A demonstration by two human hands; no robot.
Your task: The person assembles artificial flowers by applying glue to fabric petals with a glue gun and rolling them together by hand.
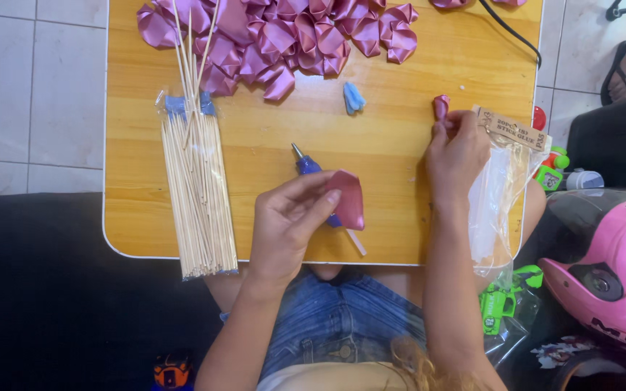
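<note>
Two hands over wooden table, left hand pinching pink ribbon petal at fingertips, long axis upright, blue glue gun beneath, nozzle up-left, right hand gripping small folded petal.

Home craft corner: tiled floor, low wooden table (pink helmet beside).

A low wooden table (rounded corners) stands on pale floor tiles.

A bundle of thin wooden sticks lies on the wooden table. Pink folded ribbon pieces are heaped at its far edge. A pink helmet sits beside it.
</note>
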